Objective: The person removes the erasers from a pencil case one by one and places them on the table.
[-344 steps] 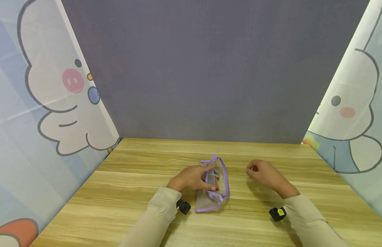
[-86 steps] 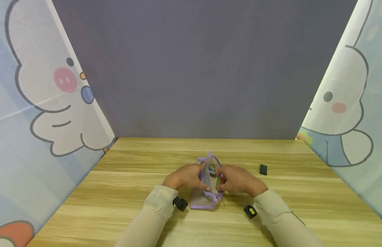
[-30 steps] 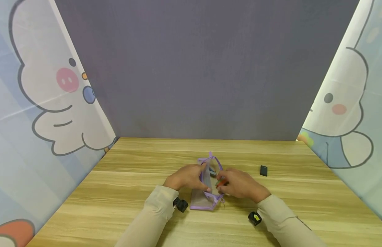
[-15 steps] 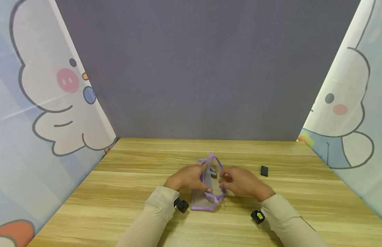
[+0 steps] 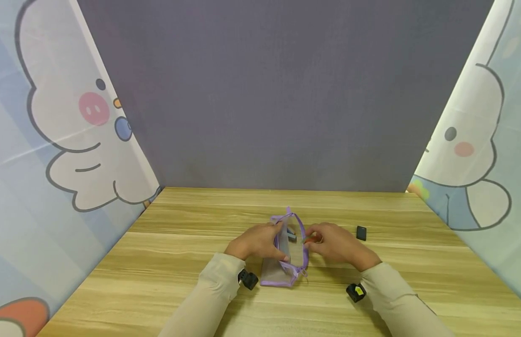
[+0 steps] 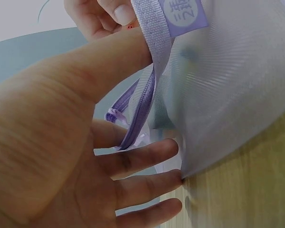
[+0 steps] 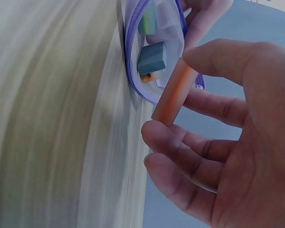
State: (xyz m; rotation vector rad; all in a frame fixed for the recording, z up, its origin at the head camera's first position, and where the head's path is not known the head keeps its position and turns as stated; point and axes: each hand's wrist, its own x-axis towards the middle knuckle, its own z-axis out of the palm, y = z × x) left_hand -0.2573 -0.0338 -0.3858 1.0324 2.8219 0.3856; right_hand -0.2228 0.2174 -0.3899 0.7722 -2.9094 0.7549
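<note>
A see-through mesh pouch [image 5: 272, 274] with purple zip edging lies mid-table, its mouth open to the right. My left hand [image 5: 256, 242] spreads thumb and index finger inside the mouth; in the left wrist view the other fingers [image 6: 145, 159] stay outside, nearly straight. At the pouch's right edge, my right hand [image 5: 338, 244] pinches a small orange rectangular block [image 7: 172, 92] between thumb and fingers. A blue-grey block [image 7: 153, 58] and a yellow-green piece [image 7: 147, 21] remain within the pouch, seen from the right wrist. Parts of the contents are hidden by mesh.
A small black rectangular item [image 5: 361, 233] lies on the wooden table [image 5: 180, 224], right of my right hand. A dark grey panel [image 5: 277, 103] stands behind the table. Cartoon-printed sheets [image 5: 87, 154] flank both sides.
The black item has appeared on the table since the earliest frame. Over the last second my right hand draws the orange block rightward from inside the pouch to its edge. My left hand stays put.
</note>
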